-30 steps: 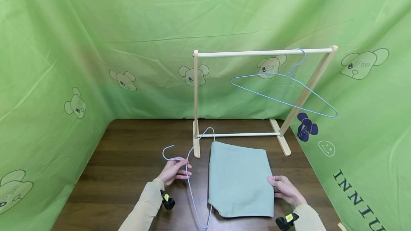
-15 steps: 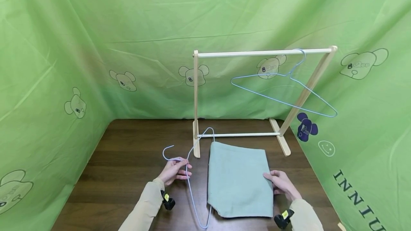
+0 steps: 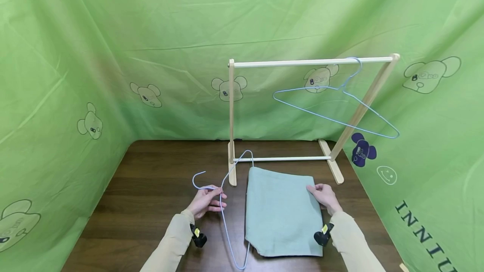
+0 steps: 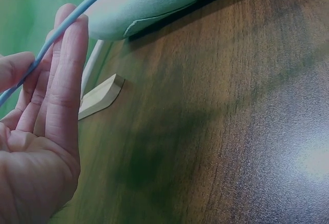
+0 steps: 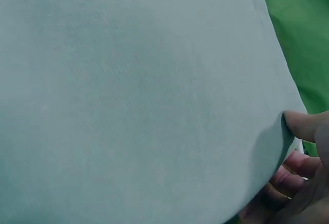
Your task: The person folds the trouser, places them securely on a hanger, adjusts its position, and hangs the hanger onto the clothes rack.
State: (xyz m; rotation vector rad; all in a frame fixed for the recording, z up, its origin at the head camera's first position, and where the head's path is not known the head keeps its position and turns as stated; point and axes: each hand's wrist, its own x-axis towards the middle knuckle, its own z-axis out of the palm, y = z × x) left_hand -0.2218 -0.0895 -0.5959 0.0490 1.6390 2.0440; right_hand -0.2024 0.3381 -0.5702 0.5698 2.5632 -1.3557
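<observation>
A pale green folded cloth [image 3: 283, 213] hangs over the bottom bar of a light blue wire hanger [image 3: 224, 218], which is turned sideways with its hook to the left. My left hand [image 3: 206, 201] pinches the hanger near its neck between thumb and fingers; the left wrist view shows the wire [image 4: 64, 26] crossing the fingertips. At the cloth's right edge, near its upper right corner, my right hand [image 3: 326, 197] pinches the fabric. In the right wrist view the thumb lies on the front of the cloth [image 5: 144, 95], with the other fingers partly hidden behind it.
Behind the cloth stands a wooden rack [image 3: 231, 112] with a white top rail [image 3: 287, 63]. A second blue hanger [image 3: 321, 116] hangs from the rail's right part. Green printed curtains [image 3: 170, 24] enclose the brown table [image 3: 151, 188].
My right hand has slid up along the cloth's right edge, from about mid-height toward the upper corner. The left hand, hanger and cloth have stayed nearly in place.
</observation>
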